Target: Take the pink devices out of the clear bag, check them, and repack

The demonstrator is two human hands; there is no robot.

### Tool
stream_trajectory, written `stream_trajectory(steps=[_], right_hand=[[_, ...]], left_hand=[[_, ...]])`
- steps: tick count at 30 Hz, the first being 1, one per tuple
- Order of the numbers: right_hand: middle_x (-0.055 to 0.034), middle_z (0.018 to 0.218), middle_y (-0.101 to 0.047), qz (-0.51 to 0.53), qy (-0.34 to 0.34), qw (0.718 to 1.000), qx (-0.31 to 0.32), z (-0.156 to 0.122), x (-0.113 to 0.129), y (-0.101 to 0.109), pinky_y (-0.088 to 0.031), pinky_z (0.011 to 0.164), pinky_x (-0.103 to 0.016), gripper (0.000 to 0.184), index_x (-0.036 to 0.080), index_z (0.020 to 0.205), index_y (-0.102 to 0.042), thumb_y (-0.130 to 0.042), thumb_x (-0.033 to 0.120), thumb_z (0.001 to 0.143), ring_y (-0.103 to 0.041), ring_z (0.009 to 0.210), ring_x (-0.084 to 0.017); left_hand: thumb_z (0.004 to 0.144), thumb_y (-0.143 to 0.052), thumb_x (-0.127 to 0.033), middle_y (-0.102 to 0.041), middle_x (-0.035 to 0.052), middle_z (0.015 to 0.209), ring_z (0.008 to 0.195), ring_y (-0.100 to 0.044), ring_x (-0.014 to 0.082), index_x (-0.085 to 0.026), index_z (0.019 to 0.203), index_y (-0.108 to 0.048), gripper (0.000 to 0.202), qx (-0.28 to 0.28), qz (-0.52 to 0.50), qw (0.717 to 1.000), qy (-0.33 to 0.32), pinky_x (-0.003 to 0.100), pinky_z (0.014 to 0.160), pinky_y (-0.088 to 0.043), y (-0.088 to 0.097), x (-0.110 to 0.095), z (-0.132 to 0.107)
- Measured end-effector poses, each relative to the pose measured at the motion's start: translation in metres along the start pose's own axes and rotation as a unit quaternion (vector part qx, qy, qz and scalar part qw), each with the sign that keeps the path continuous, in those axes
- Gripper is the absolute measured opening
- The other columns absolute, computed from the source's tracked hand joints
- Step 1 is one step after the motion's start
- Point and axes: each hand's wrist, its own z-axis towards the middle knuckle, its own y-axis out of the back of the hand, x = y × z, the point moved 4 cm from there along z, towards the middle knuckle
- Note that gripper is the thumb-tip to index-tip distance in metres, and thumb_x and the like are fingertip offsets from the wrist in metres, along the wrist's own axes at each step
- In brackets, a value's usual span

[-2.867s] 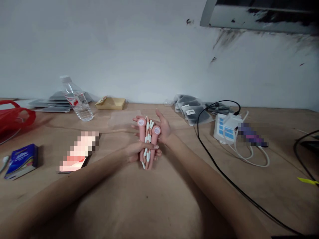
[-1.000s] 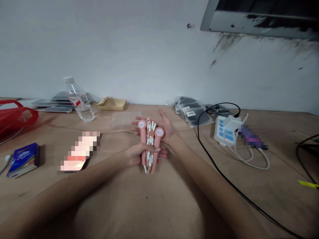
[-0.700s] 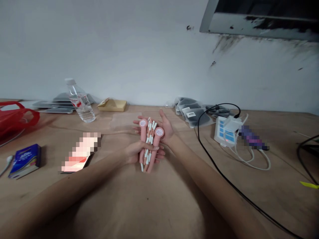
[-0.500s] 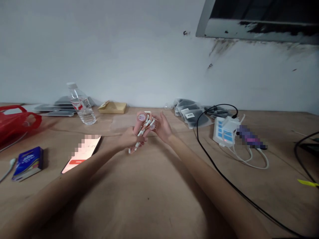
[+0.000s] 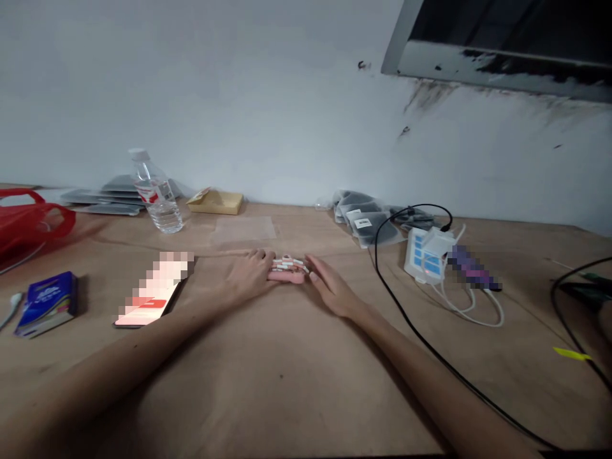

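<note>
Here, in the head view, much is hard to read: the pink bundle [image 5: 289,270] on the worktop [image 5: 287,382] is small and blurred, so only pink sticks with white beads or sleeves on top can be made out, and its left end is hidden under the fingers of the left hand [image 5: 248,275]. A flat thing left of that hand is pixelated (it looks like a phone [image 5: 153,297], but its face cannot be read), and so is a purple object [image 5: 473,268] beside the white charger block [image 5: 425,255]. The red bag [image 5: 29,223] is cut off by the left edge, and the black cable [image 5: 430,357] runs out of the picture at the bottom right. The bundle lies flat between the two hands, near the middle of the worktop. The left hand rests knuckles up, its fingers bent over the bundle's left end; whether that grip closes around it or only lies on it cannot be told. The right hand [image 5: 332,290] lies palm down with its grip loosely spread, the fingertips touching the bundle's right end and clasping nothing. A water bottle [image 5: 155,199] stands upright well behind the left hand, and a blue packet [image 5: 45,305] lies far to the left.
</note>
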Motion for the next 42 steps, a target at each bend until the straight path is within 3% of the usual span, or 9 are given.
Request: stream_trajectory(steps=[6,12,19,22,28,32,35,38,42], right_hand=[[-0.0152,0.156,-0.046,-0.076,0.075,0.992,0.062,0.001,0.009,-0.004,-0.038,0.117,-0.055,0.060,0.021,0.155,-0.038,-0.031,0.053,0.106,-0.045,0.142,-0.031],[-0.0135,0.158,-0.043,-0.092,0.114,0.986,0.081,0.000,0.018,-0.002,-0.040,0.115,-0.057,0.066,0.025,0.160,-0.028,-0.044,0.054,0.103,-0.044,0.143,-0.032],[-0.0150,0.164,-0.032,-0.110,0.131,0.980,0.098,-0.001,0.024,-0.002,-0.034,0.119,-0.059,0.076,0.023,0.162,-0.021,-0.053,0.052,0.099,-0.033,0.150,-0.033],[-0.0132,0.164,-0.034,-0.116,0.146,0.976,0.109,-0.001,0.024,-0.002,-0.032,0.121,-0.058,0.074,0.023,0.161,-0.024,-0.055,0.048,0.098,-0.032,0.151,-0.031],[-0.0113,0.159,-0.043,-0.136,0.096,0.982,0.086,0.001,0.024,0.002,-0.038,0.116,-0.058,0.072,0.025,0.156,-0.035,-0.060,0.052,0.095,-0.041,0.146,-0.033],[-0.0118,0.155,-0.048,-0.144,0.084,0.984,0.068,0.000,0.024,0.004,-0.042,0.113,-0.058,0.068,0.026,0.153,-0.039,-0.059,0.055,0.094,-0.045,0.142,-0.034],[-0.0131,0.154,-0.049,-0.149,0.085,0.983,0.063,-0.001,0.022,0.004,-0.041,0.113,-0.057,0.068,0.025,0.152,-0.041,-0.059,0.055,0.094,-0.045,0.142,-0.034],[-0.0162,0.158,-0.043,-0.134,0.091,0.985,0.065,-0.002,0.016,0.004,-0.039,0.115,-0.057,0.073,0.022,0.155,-0.035,-0.058,0.056,0.094,-0.042,0.144,-0.034],[-0.0182,0.161,-0.037,-0.098,0.081,0.989,0.075,-0.001,0.006,0.005,-0.035,0.117,-0.059,0.080,0.021,0.160,-0.023,-0.054,0.057,0.097,-0.037,0.148,-0.035]], left_hand=[[0.086,-0.064,-0.061,-0.064,0.0172,0.118,0.111,-0.060,0.0361,-0.014,0.127,-0.057,0.063,-0.031,0.021,0.999,-0.032,0.046,0.092,-0.048,-0.007,-0.010,-0.007],[0.085,-0.048,-0.081,-0.063,0.0173,0.123,0.111,-0.058,0.0368,-0.014,0.136,-0.052,0.084,-0.043,-0.007,0.996,-0.077,0.052,0.096,-0.045,-0.009,-0.015,-0.014],[0.090,-0.046,-0.073,-0.061,0.0167,0.132,0.116,-0.058,0.0408,-0.022,0.146,-0.044,0.076,-0.004,-0.009,0.999,-0.034,0.057,0.094,-0.044,-0.006,-0.017,-0.019],[0.088,-0.052,-0.069,-0.057,0.0166,0.138,0.123,-0.054,0.0403,-0.021,0.147,-0.042,0.077,-0.002,-0.054,0.996,-0.071,0.057,0.100,-0.042,-0.007,-0.018,-0.017],[0.093,-0.052,-0.059,-0.055,0.0152,0.141,0.128,-0.052,0.0346,-0.019,0.138,-0.051,0.060,-0.036,-0.100,0.986,-0.128,0.053,0.106,-0.041,-0.009,-0.012,-0.011],[0.095,-0.047,-0.065,-0.059,0.0142,0.137,0.126,-0.051,0.0376,-0.020,0.137,-0.052,0.062,-0.035,-0.052,0.994,-0.086,0.058,0.104,-0.039,-0.008,-0.012,-0.015],[0.096,-0.044,-0.066,-0.056,0.0155,0.139,0.125,-0.050,0.0376,-0.020,0.141,-0.048,0.064,-0.027,-0.049,0.997,-0.051,0.057,0.099,-0.043,-0.010,-0.017,-0.022],[0.097,-0.042,-0.063,-0.053,0.0188,0.140,0.128,-0.046,0.0387,-0.016,0.140,-0.046,0.064,-0.046,-0.048,0.997,-0.045,0.057,0.101,-0.041,-0.013,-0.021,-0.028],[0.097,-0.047,-0.059,-0.053,0.0161,0.140,0.130,-0.045,0.0362,-0.020,0.141,-0.046,0.059,-0.063,-0.070,0.993,-0.075,0.055,0.107,-0.039,-0.015,-0.020,-0.028]])
